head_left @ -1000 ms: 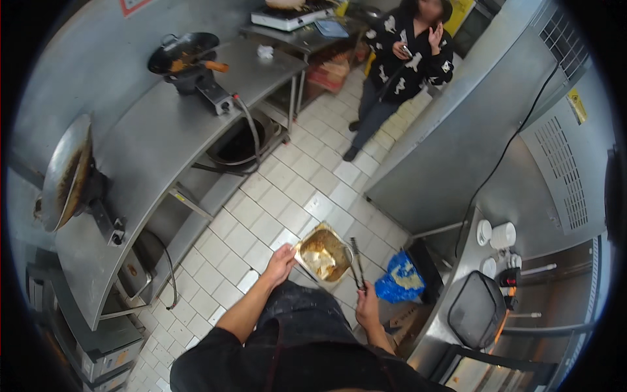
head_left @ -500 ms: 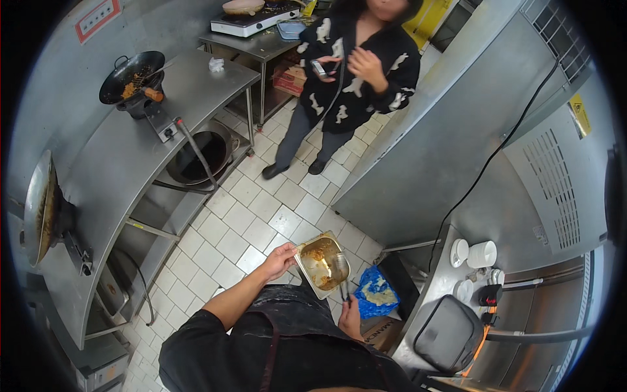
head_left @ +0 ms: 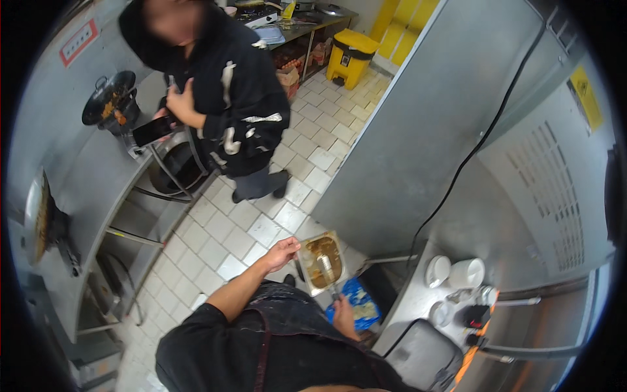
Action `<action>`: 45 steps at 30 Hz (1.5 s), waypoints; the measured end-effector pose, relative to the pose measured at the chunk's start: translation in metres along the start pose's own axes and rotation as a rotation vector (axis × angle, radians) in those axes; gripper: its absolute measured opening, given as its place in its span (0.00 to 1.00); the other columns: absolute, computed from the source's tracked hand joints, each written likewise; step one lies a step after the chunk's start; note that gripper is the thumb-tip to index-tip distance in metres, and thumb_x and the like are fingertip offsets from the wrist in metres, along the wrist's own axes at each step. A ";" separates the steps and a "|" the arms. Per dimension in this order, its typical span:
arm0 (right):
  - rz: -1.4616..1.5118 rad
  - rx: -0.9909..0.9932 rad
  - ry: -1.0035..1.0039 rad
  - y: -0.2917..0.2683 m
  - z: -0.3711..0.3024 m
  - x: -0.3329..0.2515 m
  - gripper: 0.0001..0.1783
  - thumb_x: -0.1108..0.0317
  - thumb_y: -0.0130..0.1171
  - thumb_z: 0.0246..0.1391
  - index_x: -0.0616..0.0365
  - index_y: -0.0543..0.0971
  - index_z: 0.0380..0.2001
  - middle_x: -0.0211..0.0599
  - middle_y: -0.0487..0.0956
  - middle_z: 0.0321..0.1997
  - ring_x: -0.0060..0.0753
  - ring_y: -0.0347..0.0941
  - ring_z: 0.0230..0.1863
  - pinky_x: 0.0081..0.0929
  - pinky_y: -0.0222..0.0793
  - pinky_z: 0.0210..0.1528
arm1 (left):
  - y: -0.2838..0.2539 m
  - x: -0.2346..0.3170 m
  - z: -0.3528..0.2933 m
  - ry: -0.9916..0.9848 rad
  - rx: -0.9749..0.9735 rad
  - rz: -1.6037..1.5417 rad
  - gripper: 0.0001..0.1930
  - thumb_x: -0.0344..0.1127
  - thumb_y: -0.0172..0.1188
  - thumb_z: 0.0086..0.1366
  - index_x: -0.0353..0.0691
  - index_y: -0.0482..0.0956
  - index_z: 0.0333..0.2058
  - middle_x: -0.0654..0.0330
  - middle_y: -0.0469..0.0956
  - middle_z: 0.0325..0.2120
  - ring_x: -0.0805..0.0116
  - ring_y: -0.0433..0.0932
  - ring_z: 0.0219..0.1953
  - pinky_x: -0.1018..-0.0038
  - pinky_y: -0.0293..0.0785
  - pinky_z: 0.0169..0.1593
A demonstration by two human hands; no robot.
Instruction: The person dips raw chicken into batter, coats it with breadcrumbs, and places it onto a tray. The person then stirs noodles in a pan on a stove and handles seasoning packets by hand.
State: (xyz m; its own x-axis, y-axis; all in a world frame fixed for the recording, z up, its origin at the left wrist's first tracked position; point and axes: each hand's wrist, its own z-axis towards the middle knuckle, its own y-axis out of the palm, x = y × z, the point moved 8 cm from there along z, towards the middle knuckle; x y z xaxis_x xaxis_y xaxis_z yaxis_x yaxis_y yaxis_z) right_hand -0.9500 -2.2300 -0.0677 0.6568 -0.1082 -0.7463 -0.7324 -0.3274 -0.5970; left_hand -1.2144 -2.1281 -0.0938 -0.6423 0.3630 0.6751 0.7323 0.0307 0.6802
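Note:
My left hand [head_left: 283, 255] grips the rim of a rectangular metal food pan [head_left: 304, 277] at its upper left corner. The pan is tilted toward me, with brown, oily food remains inside. In my right hand [head_left: 344, 315], below the pan, are what look like metal tongs [head_left: 331, 282]; their pale, shiny end reaches into the pan. Blur hides the exact shape of that end. Close to my right hand lies a blue plastic bag [head_left: 361, 305] with something pale in it.
A person in a black patterned hoodie [head_left: 241, 98] stands ahead left, holding a phone [head_left: 151, 132]. Woks [head_left: 108, 101] sit on the steel counter [head_left: 85, 189] at left. White containers [head_left: 467, 273] and a dark, lidded box [head_left: 424, 356] stand on the right-hand table. A yellow bin [head_left: 349, 62] is farther back.
The person in the hoodie has come nearer and to the left. The tongs' end, earlier outside or at the pan's near edge, is now inside the pan. My left hand keeps its hold.

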 end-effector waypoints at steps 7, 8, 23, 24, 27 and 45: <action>0.231 0.365 0.196 -0.029 0.005 0.031 0.20 0.68 0.44 0.61 0.69 0.65 0.53 0.57 0.74 0.41 0.48 0.72 0.40 0.36 0.67 0.43 | -0.001 -0.034 0.065 -0.209 -0.055 0.037 0.05 0.37 0.54 0.66 0.45 0.72 0.31 0.70 0.72 0.25 0.77 0.69 0.28 0.79 0.67 0.36; 0.212 0.355 0.193 -0.027 0.011 0.036 0.20 0.68 0.44 0.61 0.69 0.65 0.53 0.57 0.74 0.41 0.48 0.72 0.40 0.36 0.67 0.43 | -0.002 -0.031 0.072 -0.202 -0.050 0.017 0.05 0.37 0.54 0.66 0.45 0.72 0.31 0.70 0.72 0.25 0.77 0.69 0.28 0.79 0.67 0.36; 0.071 0.171 0.108 -0.004 0.188 -0.048 0.16 0.68 0.45 0.61 0.64 0.69 0.49 0.51 0.76 0.35 0.46 0.73 0.38 0.34 0.67 0.42 | -0.118 0.071 0.175 -0.153 0.014 -0.193 0.04 0.34 0.50 0.67 0.43 0.72 0.36 0.65 0.76 0.33 0.75 0.74 0.37 0.79 0.71 0.40; 0.060 0.164 0.093 -0.001 0.210 -0.063 0.16 0.68 0.45 0.61 0.64 0.69 0.49 0.51 0.76 0.35 0.46 0.73 0.38 0.34 0.67 0.42 | -0.132 0.085 0.184 -0.136 0.016 -0.201 0.04 0.34 0.50 0.67 0.43 0.72 0.36 0.65 0.76 0.33 0.75 0.74 0.37 0.79 0.71 0.40; -0.075 0.049 0.062 0.016 0.284 -0.102 0.16 0.67 0.45 0.61 0.62 0.69 0.49 0.49 0.76 0.33 0.44 0.74 0.36 0.35 0.67 0.41 | -0.163 0.137 0.209 -0.123 0.126 -0.187 0.04 0.35 0.51 0.67 0.44 0.72 0.34 0.68 0.74 0.29 0.78 0.72 0.31 0.79 0.69 0.37; 0.262 0.011 0.050 0.007 0.759 -0.350 0.20 0.65 0.42 0.63 0.65 0.66 0.54 0.54 0.75 0.45 0.47 0.73 0.46 0.34 0.67 0.49 | -0.305 0.460 0.504 0.175 0.208 -0.254 0.05 0.37 0.51 0.67 0.44 0.71 0.33 0.66 0.73 0.30 0.74 0.71 0.34 0.74 0.66 0.41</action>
State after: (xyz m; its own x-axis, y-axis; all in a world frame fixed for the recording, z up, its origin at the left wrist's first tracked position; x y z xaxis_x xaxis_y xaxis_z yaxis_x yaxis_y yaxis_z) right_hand -1.3219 -1.4823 -0.0338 0.4526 -0.2343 -0.8604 -0.8802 -0.2721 -0.3890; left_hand -1.6195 -1.5008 -0.1346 -0.8255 0.1556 0.5426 0.5631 0.2945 0.7722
